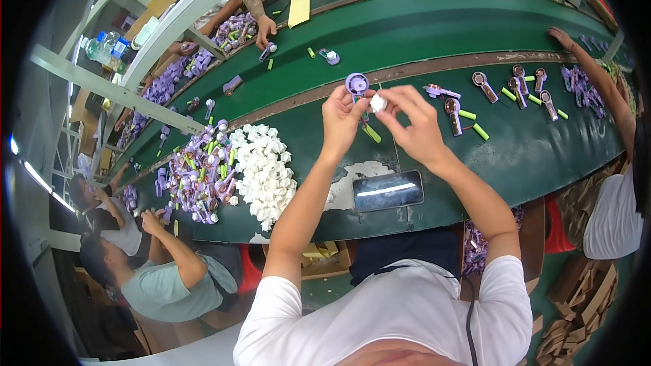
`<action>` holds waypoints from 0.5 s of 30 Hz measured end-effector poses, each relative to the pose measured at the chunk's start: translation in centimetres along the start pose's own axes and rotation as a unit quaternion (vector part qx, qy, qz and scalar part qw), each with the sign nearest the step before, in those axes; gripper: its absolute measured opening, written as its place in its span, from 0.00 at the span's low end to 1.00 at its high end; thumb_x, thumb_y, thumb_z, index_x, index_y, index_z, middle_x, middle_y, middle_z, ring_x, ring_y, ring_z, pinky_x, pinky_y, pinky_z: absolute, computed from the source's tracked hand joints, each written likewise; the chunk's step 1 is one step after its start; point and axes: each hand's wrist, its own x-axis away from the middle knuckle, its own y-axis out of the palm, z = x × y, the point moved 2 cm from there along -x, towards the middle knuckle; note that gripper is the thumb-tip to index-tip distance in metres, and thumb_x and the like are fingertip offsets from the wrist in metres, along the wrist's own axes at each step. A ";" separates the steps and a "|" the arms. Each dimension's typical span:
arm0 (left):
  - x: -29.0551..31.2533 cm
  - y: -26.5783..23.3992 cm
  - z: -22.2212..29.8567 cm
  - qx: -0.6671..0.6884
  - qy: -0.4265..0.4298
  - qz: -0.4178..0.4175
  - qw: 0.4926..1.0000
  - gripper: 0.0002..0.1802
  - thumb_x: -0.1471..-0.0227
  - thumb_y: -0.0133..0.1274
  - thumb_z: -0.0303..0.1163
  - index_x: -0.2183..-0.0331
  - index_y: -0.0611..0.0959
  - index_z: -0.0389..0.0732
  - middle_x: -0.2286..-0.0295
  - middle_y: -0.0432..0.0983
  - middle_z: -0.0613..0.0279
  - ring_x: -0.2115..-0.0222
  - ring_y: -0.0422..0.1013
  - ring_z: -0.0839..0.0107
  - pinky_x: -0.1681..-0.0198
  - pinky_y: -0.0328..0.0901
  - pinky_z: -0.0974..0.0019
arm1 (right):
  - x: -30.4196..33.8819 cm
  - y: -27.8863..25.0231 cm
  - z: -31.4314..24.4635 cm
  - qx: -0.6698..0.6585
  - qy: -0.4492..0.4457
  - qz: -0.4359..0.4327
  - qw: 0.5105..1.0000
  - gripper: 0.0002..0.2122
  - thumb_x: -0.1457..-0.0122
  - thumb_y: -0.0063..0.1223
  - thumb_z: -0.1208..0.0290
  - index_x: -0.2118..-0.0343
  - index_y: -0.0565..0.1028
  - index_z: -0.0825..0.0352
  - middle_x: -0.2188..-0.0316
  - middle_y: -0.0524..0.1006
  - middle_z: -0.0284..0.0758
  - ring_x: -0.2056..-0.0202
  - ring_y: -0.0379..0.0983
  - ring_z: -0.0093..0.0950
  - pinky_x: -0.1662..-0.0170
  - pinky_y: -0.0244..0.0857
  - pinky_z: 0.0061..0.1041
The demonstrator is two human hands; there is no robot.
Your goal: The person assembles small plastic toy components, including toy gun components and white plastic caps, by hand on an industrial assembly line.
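Above the green bench, my left hand (341, 122) is closed around a small purple handheld fan (357, 83), its round head pointing up. A lime-green battery cell (371, 133) hangs below the fan. My right hand (417, 127) pinches a small white plastic part (378, 103) beside the fan's handle; whether the two touch, I cannot tell. To the left lies a heap of white parts (261, 173), and beside it a pile of purple fans with green cells (196, 173). Several fans with cells (453, 112) lie spread out to the right.
A dark phone (388, 191) lies on the bench in front of me. Beyond a brown rail, a green conveyor belt (420, 27) carries scattered fan parts. Co-workers sit at left and right, one arm (597, 71) reaching in at right. A cardboard box (325, 268) stands below the bench.
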 end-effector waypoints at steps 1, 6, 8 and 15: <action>0.8 0.5 0.9 -0.001 0.002 0.004 1.000 0.15 0.45 0.50 0.17 0.54 0.72 0.29 0.61 0.78 0.51 0.62 0.77 0.68 0.59 0.73 0.68 | -0.5 0.1 -0.2 0.003 -0.015 0.006 1.000 0.16 0.50 0.61 0.83 0.56 0.77 0.71 0.63 0.75 0.38 0.71 0.74 0.25 0.67 0.70 0.22; 3.5 1.8 3.6 -0.053 0.051 0.001 0.997 0.16 0.46 0.50 0.14 0.54 0.72 0.29 0.62 0.78 0.54 0.64 0.77 0.72 0.63 0.73 0.70 | -0.7 0.5 -0.6 0.025 -0.045 -0.003 0.999 0.15 0.49 0.61 0.81 0.56 0.77 0.70 0.65 0.74 0.39 0.71 0.76 0.29 0.68 0.70 0.27; 4.3 1.3 4.7 -0.160 0.048 -0.003 0.986 0.16 0.46 0.48 0.14 0.54 0.72 0.28 0.62 0.78 0.55 0.66 0.77 0.73 0.64 0.73 0.71 | -0.1 0.6 -0.9 0.105 -0.126 -0.037 0.986 0.17 0.51 0.63 0.83 0.56 0.77 0.70 0.62 0.74 0.40 0.69 0.76 0.29 0.68 0.71 0.25; 5.4 1.8 5.7 -0.040 0.039 -0.016 0.998 0.19 0.44 0.54 0.23 0.51 0.72 0.30 0.58 0.75 0.59 0.57 0.71 0.76 0.51 0.65 0.70 | -0.4 0.2 -1.7 0.047 -0.074 -0.042 0.995 0.18 0.52 0.62 0.84 0.55 0.77 0.69 0.63 0.75 0.40 0.70 0.76 0.30 0.68 0.71 0.25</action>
